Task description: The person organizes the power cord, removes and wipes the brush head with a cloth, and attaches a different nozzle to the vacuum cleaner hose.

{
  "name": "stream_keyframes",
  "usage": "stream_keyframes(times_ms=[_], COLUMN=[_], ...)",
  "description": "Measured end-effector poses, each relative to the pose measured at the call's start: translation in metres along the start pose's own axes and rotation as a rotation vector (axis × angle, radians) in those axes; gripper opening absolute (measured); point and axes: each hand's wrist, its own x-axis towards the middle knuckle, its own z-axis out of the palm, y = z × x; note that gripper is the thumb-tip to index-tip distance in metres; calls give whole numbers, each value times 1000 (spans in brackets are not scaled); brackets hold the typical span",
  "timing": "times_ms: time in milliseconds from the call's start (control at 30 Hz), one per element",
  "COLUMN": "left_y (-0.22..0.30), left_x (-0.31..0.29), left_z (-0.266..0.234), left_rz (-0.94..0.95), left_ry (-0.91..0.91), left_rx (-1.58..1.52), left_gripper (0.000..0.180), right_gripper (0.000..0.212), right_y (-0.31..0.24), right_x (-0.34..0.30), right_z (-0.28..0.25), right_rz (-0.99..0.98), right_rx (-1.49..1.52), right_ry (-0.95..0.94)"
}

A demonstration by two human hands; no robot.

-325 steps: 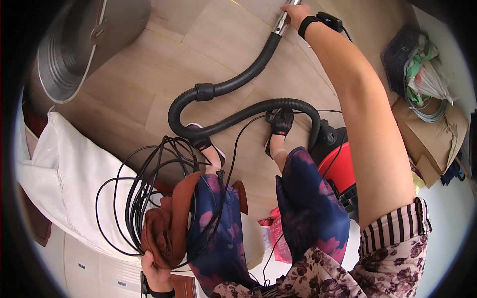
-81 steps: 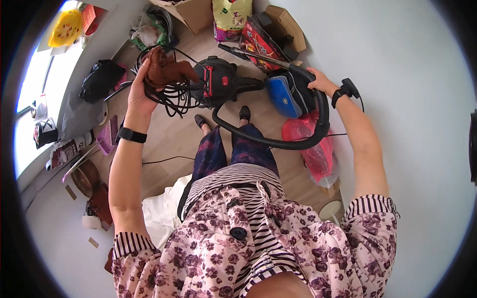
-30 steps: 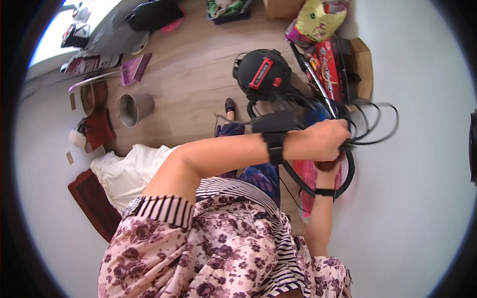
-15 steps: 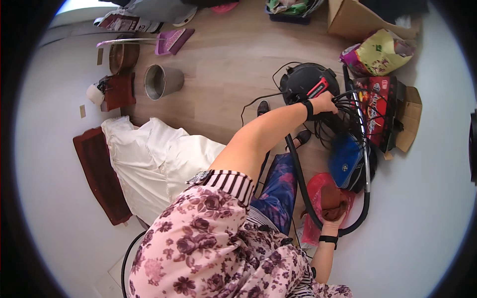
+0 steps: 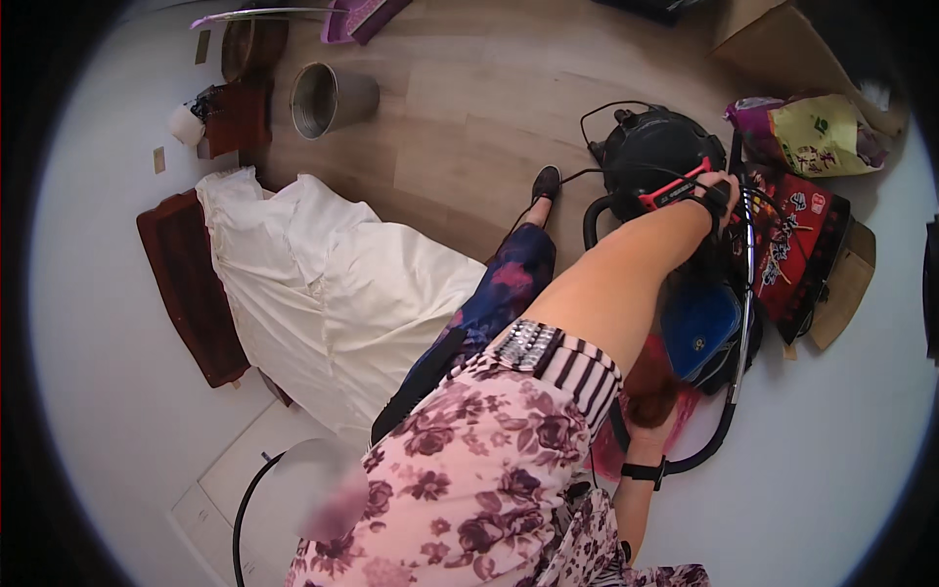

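My left hand (image 5: 722, 192), with a black band at the wrist, reaches across to the black canister vacuum cleaner (image 5: 657, 147). Its fingers curl around loops of black power cord beside the red-and-black handle (image 5: 675, 190); the hand hides much of the cord. Lower right, my right hand (image 5: 649, 430) is against a brown soft thing (image 5: 649, 386) over a red plastic bag (image 5: 690, 403). Its fingers are too obscured to show their grip. The vacuum's black hose (image 5: 722, 430) curves past my right wrist and joins a chrome tube (image 5: 747, 284).
A blue bag (image 5: 700, 333), a red printed box (image 5: 790, 240) and a yellow-purple sack (image 5: 817, 137) lie along the right wall. A cardboard box (image 5: 782, 54) stands beyond. At left are a metal bucket (image 5: 335, 100) and white cloth-covered furniture (image 5: 342, 284).
My view has shifted, so the vacuum and wall items appear farther right. My left arm has moved right with the vacuum's handle; my right hand stays by the brown thing.
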Motion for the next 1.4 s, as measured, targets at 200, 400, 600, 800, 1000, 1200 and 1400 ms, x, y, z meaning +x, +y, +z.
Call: stream_keyframes(times_ms=[200,400,600,800,1000,1200,1400], left_y=[-31,-92,-162,-209,-196,-193,-205], left_x=[-34,-54,-153,-246,-283,-280,-386], left_z=[-43,-61,-114,-198,-256,-259,-333], left_rz=[114,132,-6,-192,-488,-692,-808], left_ry=[-57,41,-31,-719,-884,-529,-128], left_rx=[61,-193,-419,-937,-1633,-1659,-1848], left_gripper=[28,34,24,50,67,38,28], right_gripper=[36,34,40,46,46,37,32], right_y=[13,48,59,103,173,201,274], right_x=[9,34,-2,-25,24,42,-68], right_z=[57,86,169,223,273,311,330], right_rz=[59,-82,-175,-131,-106,-825,-980], right_rx=[119,61,-26,-35,-479,-1325,-1512], right_ry=[-456,-207,-350,-416,-359,-86,-362])
